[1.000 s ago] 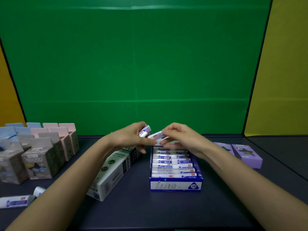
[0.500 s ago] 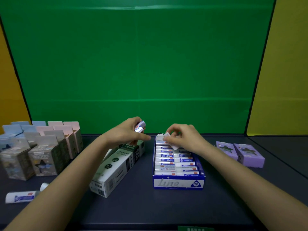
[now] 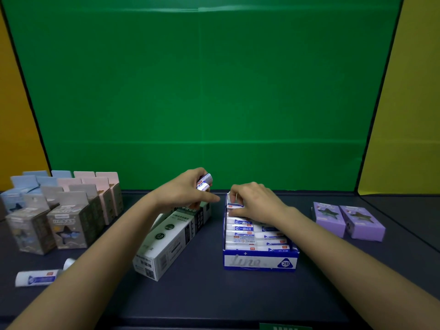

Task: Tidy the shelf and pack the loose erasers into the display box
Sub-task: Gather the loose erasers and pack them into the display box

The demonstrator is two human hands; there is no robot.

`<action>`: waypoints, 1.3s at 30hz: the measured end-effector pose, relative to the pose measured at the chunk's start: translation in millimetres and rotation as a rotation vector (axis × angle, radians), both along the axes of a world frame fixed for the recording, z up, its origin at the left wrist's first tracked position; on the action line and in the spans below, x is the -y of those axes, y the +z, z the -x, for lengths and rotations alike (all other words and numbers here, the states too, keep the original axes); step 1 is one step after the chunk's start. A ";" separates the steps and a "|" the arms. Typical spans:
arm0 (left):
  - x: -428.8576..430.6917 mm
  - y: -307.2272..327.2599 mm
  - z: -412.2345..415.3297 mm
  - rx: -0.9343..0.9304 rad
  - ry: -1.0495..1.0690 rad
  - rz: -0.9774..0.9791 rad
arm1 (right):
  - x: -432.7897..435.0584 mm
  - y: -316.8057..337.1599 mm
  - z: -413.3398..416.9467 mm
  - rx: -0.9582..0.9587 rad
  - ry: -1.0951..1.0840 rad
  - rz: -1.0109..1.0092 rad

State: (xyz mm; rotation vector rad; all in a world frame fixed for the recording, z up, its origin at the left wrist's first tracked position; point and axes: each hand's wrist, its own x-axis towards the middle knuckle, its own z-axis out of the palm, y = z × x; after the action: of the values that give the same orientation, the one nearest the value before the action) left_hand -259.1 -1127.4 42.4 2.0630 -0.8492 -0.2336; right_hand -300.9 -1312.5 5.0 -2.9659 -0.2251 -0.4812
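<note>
The blue display box (image 3: 260, 262) sits at centre on the dark shelf, holding several white erasers in blue-and-white sleeves. My right hand (image 3: 254, 203) presses down at the box's far end, fingers pinching an eraser (image 3: 234, 205) among the back rows. My left hand (image 3: 185, 189) hovers just left of the box, above the white carton, closed around loose erasers (image 3: 204, 183). One more loose eraser (image 3: 37, 278) lies at the shelf's front left, with another white piece (image 3: 69, 263) beside it.
A long white-and-green carton (image 3: 171, 241) lies diagonally left of the display box. Several pastel and grey star-print boxes (image 3: 62, 210) stand at far left. Two purple boxes (image 3: 348, 221) lie at right. A green backdrop rises behind the shelf.
My right hand took an eraser from near my left hand and lowered it into the far end of the box. My left hand stayed raised with its erasers.
</note>
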 end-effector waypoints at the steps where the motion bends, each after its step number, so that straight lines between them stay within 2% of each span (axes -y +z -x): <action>1: -0.3 -0.1 -0.6 -0.001 0.000 0.001 | 1.1 0.8 0.3 -0.022 0.005 -0.018; 7: -0.2 0.0 -3.1 -0.002 0.003 0.002 | 10.1 8.6 1.8 -0.146 0.024 -0.099; 12: 0.3 0.9 -3.8 0.004 -0.008 -0.013 | 11.5 17.5 2.8 -0.114 0.037 -0.191; 33: 8.5 -5.2 3.4 -0.014 -0.018 -0.036 | 11.5 10.3 8.8 -0.083 -0.023 -0.086; 35: 10.4 -5.6 5.1 -0.006 -0.020 -0.039 | 7.3 10.7 12.4 -0.041 0.002 -0.164; 39: 15.9 -7.2 8.1 0.030 -0.036 -0.051 | -10.7 19.5 26.4 -0.031 0.083 -0.554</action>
State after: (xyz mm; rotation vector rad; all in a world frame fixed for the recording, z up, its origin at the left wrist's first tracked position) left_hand -267.2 -1143.3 35.2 2.1051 -0.9075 -0.2465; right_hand -327.3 -1301.8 24.4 -2.4121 -0.1750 -0.4066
